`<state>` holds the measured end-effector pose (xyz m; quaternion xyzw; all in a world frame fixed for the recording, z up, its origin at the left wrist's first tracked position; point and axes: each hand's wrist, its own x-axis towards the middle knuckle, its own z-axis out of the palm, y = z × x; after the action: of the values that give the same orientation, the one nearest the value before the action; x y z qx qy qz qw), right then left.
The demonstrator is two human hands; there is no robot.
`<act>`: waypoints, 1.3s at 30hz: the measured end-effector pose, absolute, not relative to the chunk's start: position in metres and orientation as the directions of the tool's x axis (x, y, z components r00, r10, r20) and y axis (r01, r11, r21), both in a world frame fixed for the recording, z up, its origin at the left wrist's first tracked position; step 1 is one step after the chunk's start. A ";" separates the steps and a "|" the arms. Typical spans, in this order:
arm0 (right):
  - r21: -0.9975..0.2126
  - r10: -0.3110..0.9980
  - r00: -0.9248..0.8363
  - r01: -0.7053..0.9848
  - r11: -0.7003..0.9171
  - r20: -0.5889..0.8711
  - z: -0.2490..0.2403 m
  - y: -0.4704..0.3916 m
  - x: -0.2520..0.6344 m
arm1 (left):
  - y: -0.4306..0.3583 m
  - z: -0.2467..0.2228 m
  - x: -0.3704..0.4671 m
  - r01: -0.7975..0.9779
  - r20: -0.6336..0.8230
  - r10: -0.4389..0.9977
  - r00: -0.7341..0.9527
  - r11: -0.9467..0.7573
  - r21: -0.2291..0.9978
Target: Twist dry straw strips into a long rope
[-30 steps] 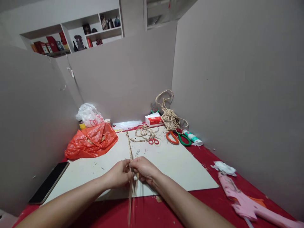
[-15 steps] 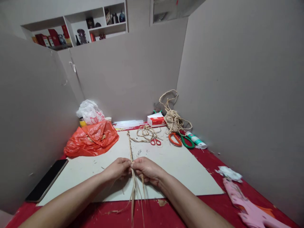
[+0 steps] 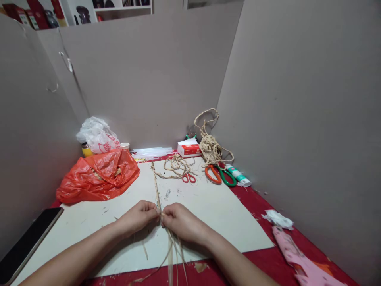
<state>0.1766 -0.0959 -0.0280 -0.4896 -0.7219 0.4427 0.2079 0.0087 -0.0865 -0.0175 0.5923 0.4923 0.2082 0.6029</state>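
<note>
Left grip (image 3: pixel 138 217), right grip (image 3: pixel 185 225): pinching | braid (image 3: pixel 156 189) beyond | loose strands (image 3: pixel 170 258) nearer

braid (image 3: pixel 156 188): rough fibre | red bag (image 3: pixel 98 186): glossy plastic | board (image 3: pixel 229 214): smooth, matt, perhaps card

readable text: none | white plastic bag (image 3: pixel 95 134): red print, illegible | red-and-white box (image 3: pixel 190 150): marks too small

Right of the right hand (image 3: pixel 183 222), the white board (image 3: pixel 235 228) leaves passage to its right edge, but the red bag (image 3: pixel 101 182) blocks its far left corner, a rope pile (image 3: pixel 211 150) its far right.
</note>
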 end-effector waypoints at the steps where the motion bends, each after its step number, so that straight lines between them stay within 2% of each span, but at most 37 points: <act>1: -0.804 0.906 -0.411 0.570 0.168 -0.102 -0.028 -0.097 0.176 | -0.086 -0.018 0.009 0.332 -0.358 0.828 0.431 0.223 0.916; 4: -0.697 0.922 -0.386 0.669 0.259 -0.028 -0.028 -0.101 0.175 | -0.085 -0.021 0.007 0.315 -0.377 0.811 0.447 0.252 0.915; 6: -0.682 0.921 -0.389 0.678 0.274 -0.016 -0.026 -0.102 0.178 | -0.084 -0.025 0.007 0.291 -0.365 0.820 0.441 0.254 0.922; 9: -0.720 0.931 -0.365 0.653 0.236 -0.026 -0.022 -0.101 0.182 | -0.086 -0.030 0.008 0.255 -0.319 0.854 0.412 0.228 0.940; 14: -0.846 0.888 -0.426 0.526 0.084 -0.176 -0.019 -0.107 0.176 | -0.090 -0.034 0.010 0.175 -0.276 0.877 0.394 0.223 0.959; 16: -0.825 0.881 -0.443 0.552 0.121 -0.167 -0.022 -0.113 0.170 | -0.091 -0.032 0.010 0.139 -0.305 0.870 0.387 0.272 0.952; 20: -0.685 0.909 -0.413 0.680 0.261 -0.064 -0.024 -0.126 0.162 | -0.094 -0.025 0.008 0.112 -0.346 0.850 0.396 0.330 0.937; 22: -0.660 0.888 -0.455 0.689 0.299 -0.072 -0.018 -0.130 0.164 | -0.095 -0.022 0.009 0.124 -0.352 0.854 0.384 0.330 0.936; 24: -0.687 0.824 -0.549 0.654 0.318 -0.141 -0.008 -0.132 0.170 | -0.096 -0.021 0.009 0.128 -0.351 0.860 0.371 0.327 0.936; 26: -0.767 0.768 -0.605 0.589 0.254 -0.210 0.001 -0.128 0.177 | -0.096 -0.020 0.009 0.117 -0.345 0.864 0.368 0.325 0.939; 27: -0.810 0.780 -0.588 0.553 0.196 -0.213 0.004 -0.125 0.180 | -0.096 -0.020 0.009 0.112 -0.341 0.863 0.372 0.322 0.940; 29: -0.875 0.881 -0.449 0.475 0.091 -0.152 0.006 -0.115 0.184 | -0.096 -0.020 0.009 0.114 -0.341 0.858 0.385 0.322 0.940; 31: -0.919 0.955 -0.292 0.389 0.069 -0.052 0.003 -0.107 0.184 | -0.095 -0.020 0.008 0.122 -0.346 0.852 0.394 0.325 0.938; 32: -0.936 0.963 -0.269 0.345 0.075 -0.022 0.000 -0.104 0.182 | -0.095 -0.020 0.008 0.121 -0.346 0.849 0.400 0.326 0.938; 35: -0.972 0.920 -0.381 0.235 0.005 -0.088 -0.011 -0.102 0.173 | -0.094 -0.020 0.007 0.095 -0.322 0.838 0.441 0.313 0.945; 37: -0.967 0.875 -0.444 0.236 -0.094 -0.193 -0.017 -0.102 0.168 | -0.094 -0.021 0.007 0.088 -0.305 0.837 0.454 0.298 0.950; 39: -0.955 0.866 -0.445 0.273 -0.112 -0.229 -0.021 -0.101 0.167 | -0.093 -0.023 0.006 0.099 -0.302 0.845 0.442 0.289 0.952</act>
<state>0.1667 -0.1007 -0.0209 -0.4620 -0.6163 0.5854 0.2530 0.0060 -0.0929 -0.0231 0.5264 0.4479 0.2799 0.6663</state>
